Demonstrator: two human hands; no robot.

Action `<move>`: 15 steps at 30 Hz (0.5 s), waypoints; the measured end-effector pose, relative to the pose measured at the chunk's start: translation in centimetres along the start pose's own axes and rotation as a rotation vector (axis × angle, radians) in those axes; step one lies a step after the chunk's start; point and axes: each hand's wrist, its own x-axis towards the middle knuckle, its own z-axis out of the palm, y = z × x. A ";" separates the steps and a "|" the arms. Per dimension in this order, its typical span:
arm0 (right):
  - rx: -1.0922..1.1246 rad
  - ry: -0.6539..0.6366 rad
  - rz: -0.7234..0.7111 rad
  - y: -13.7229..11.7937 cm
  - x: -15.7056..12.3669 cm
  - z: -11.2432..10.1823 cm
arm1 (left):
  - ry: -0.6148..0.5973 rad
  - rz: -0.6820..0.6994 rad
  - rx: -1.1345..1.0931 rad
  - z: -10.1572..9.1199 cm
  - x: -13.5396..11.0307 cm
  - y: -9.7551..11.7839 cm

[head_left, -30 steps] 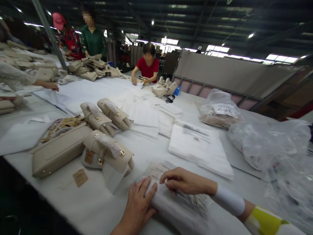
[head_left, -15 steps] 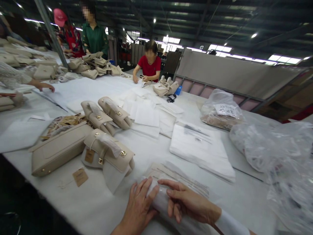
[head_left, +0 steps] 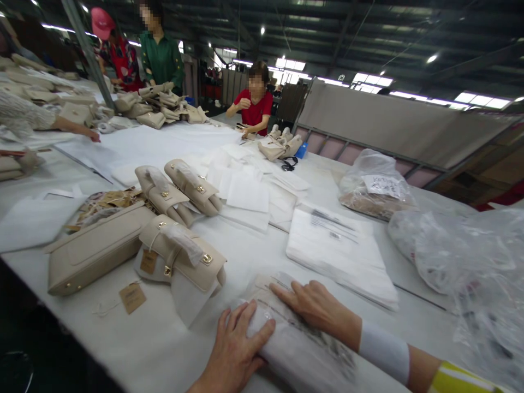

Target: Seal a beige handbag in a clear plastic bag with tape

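A clear plastic bag with printed lines lies at the table's near edge, wrapped around something pale whose kind I cannot make out. My left hand rests on the bag's left side, fingers spread. Across its upper part lies my right hand, index finger stretched out flat on the plastic and the other fingers partly bent. Left of the hands sits a beige handbag with gold hardware, a wrapped handle and a brown tag nearby. A stack of printed white plastic bags lies beyond my right hand.
More beige handbags stand at left, beside a pile of brown tags. White sheets cover the middle. Bulky clear plastic bags line the right. A co-worker in red sits across; another person's arm reaches in at left.
My right hand has moved up and right over the bag, its printed flap now folded down along the package. My left hand stays on the bag. The co-worker in red has raised a hand.
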 end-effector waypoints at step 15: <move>0.729 0.113 0.336 -3.7 5.3 2.9 | -0.011 0.007 0.004 0.8 -0.2 -0.3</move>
